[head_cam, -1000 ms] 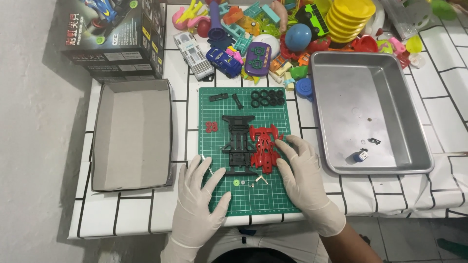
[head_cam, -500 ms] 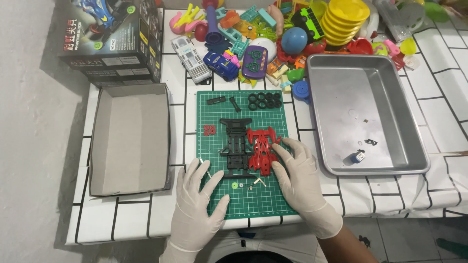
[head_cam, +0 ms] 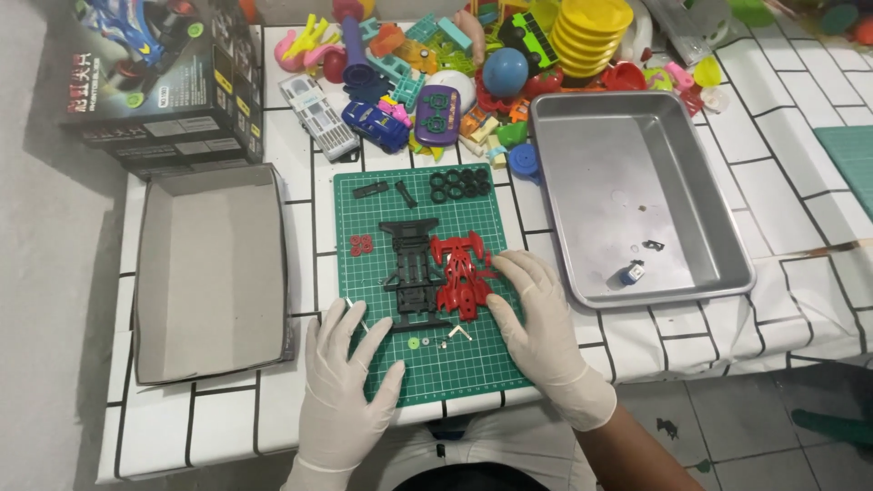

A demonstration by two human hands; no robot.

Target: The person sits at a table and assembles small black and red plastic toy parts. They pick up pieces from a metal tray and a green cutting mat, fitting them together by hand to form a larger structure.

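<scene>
White tiles with dark grout cover the surface [head_cam: 300,195], and a grey floor shows beyond its near edge. At the far left corner stands a dark printed box [head_cam: 159,77], rectangular, with a blue racing car pictured on its top and pale label strips along its side. Just in front of it lies an open grey cardboard tray [head_cam: 209,273], long and shallow. A green cutting mat [head_cam: 427,364] lies in the middle of the surface, with a metal pan [head_cam: 637,191] to its right holding a few tiny bits. Behind the mat and pan lies a heap of bright plastic toys [head_cam: 473,64], with a stack of yellow cups [head_cam: 591,36] among them.

On the mat, a black chassis [head_cam: 414,268] lies flat, touching a red car body [head_cam: 459,273] on its right. A row of black tyres [head_cam: 461,185] sits at the mat's far edge.

Both hands wear white gloves. The left hand [head_cam: 350,382] rests flat on the mat's near left corner, its grip spread wide, holding nothing. The right hand [head_cam: 541,327] lies palm down, fingers loosely spread, fingertips touching the red car body's right side.
</scene>
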